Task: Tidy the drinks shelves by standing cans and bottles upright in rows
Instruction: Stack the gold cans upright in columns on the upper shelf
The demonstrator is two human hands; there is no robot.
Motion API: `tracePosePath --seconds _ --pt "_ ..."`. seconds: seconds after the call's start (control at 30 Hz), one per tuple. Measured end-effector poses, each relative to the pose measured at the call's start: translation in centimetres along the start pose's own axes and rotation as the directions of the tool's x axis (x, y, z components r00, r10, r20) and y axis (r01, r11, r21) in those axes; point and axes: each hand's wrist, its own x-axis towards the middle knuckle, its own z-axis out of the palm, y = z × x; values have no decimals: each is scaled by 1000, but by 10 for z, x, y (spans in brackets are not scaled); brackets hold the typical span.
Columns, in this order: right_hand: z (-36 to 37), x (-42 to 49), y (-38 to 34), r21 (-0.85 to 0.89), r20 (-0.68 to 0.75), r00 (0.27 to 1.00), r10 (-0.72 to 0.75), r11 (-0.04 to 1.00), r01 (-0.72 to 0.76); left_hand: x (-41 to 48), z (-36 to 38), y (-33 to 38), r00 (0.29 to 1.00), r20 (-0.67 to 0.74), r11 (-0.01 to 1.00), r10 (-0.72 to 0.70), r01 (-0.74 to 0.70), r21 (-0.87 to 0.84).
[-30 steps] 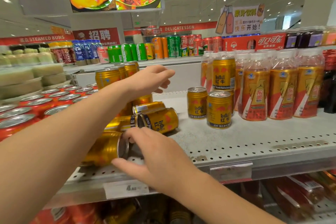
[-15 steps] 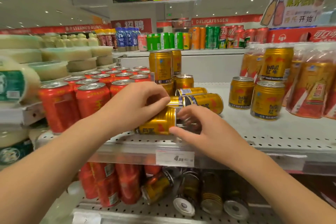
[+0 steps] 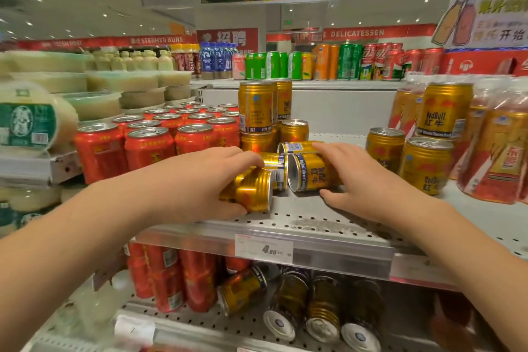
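Left hand and right hand are bare, forearms seemingly bare throughout.

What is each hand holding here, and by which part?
Left hand grips a toppled gold can round its body; right hand lies over a second toppled can, grip unclear.

The left hand hides much of a lying gold can; the blurred poster runs off the right edge.

My right hand is off the front can now and rests over the fallen can at its two o'clock. Only my left hand grips the front can, fingers wrapped over its top.
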Motion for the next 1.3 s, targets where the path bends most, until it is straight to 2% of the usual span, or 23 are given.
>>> tracePosePath --seconds 0.17,0.4,0.53,0.63,0.73,0.83,1.1,1.2,1.3 --pt "-2 2 6 -23 -38 999 -20 1000 19 4 1 8 998 -8 997 -62 63 40" --pt "-14 -26 21 227 -6 1000 31 974 -29 8 8 33 977 -144 963 -158 120 -243" --pt "-27 -39 24 406 -76 988 132 909 -90 15 17 53 938 -231 860 -258 114 -497" --pt "-32 -48 20 488 -169 972 163 871 -61 21 29 63 904 -282 793 -321 93 -603" --pt "-36 -53 15 516 -209 963 169 856 -39 24 40 70 874 -323 735 -364 56 -676" --pt "-38 -53 12 498 -217 960 177 866 -47 24 50 72 867 -303 631 -397 18 -776" --pt "-24 -48 5 558 -143 957 251 820 -132 17 65 53 907 -237 533 -348 -16 -846" --pt "-18 -52 1 606 -128 951 281 781 -150 18 64 48 921 -236 539 -310 -34 -842" --pt "-13 -58 0 649 -55 953 298 736 -193 20 62 47 903 -279 553 -327 -56 -831"
